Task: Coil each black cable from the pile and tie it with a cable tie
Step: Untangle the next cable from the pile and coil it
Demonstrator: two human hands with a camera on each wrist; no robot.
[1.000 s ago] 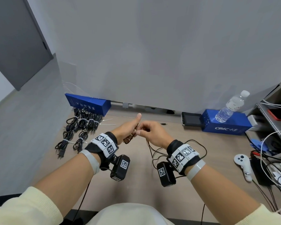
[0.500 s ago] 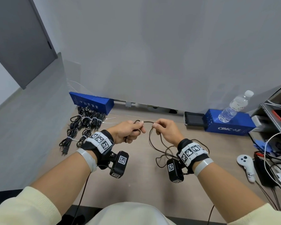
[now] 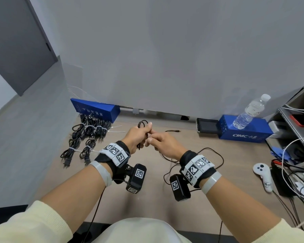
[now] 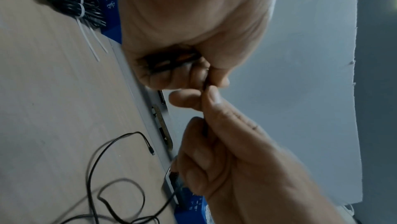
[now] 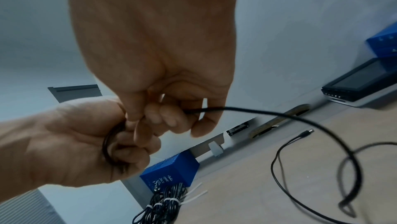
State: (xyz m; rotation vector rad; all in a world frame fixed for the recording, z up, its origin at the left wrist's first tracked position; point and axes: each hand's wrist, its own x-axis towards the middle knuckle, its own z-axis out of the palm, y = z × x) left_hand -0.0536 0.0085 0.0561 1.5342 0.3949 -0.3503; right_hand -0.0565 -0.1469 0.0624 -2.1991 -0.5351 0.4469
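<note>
My left hand point(image 3: 139, 135) grips a small coil of the thin black cable point(image 3: 142, 124), whose loops stick out above the fist; in the right wrist view the loops point(image 5: 109, 144) sit in its palm. My right hand point(image 3: 162, 142) pinches the same cable point(image 5: 247, 109) right beside the left fist, fingertips touching. The loose remainder of the cable point(image 3: 212, 155) trails over the wooden table under my right wrist, and its barrel plug point(image 3: 177, 131) lies farther back. Several coiled, tied black cables point(image 3: 91, 130) lie at the left rear, with white cable ties point(image 3: 116, 131) beside them.
A blue box point(image 3: 96, 112) stands behind the tied bundles. Another blue box point(image 3: 244, 131) at the right rear carries a water bottle point(image 3: 251, 112), with a small black screen point(image 3: 206, 126) next to it. A white controller point(image 3: 263, 176) and tangled wires point(image 3: 298, 181) crowd the right edge.
Half a second ago my hands were apart with cable stretched between them. Now the right hand has come back to the left fist, adding another loop to the coil.
</note>
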